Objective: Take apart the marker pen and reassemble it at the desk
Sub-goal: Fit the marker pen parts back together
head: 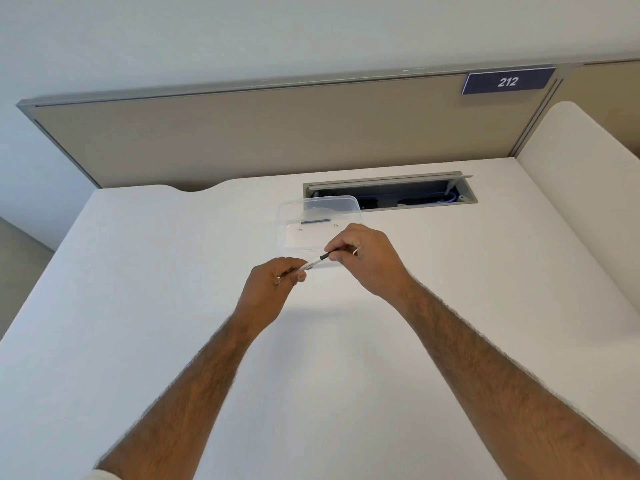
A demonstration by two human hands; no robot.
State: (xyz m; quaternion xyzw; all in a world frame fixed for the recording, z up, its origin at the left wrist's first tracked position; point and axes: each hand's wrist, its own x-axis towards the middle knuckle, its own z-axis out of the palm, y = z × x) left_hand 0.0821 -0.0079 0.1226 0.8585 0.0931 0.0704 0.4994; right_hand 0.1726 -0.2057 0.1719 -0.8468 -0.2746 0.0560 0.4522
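Marker pen (313,263) between both hands (273,277) (pinched)

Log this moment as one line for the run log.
marker pen held over desk | left hand grips barrel | right hand pinches black end | clear container behind

My left hand (273,277) hides the pen's (313,263) rear; my right hand (363,258) covers its tip. Barrel print too small to read. Elbows cut off at 6 o'clock.

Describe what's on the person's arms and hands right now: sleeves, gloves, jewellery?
Both forearms are bare and hairy. The left hand and right hand wear no gloves; no watch shows. A pale sleeve edge shows at the left arm's bottom corner.
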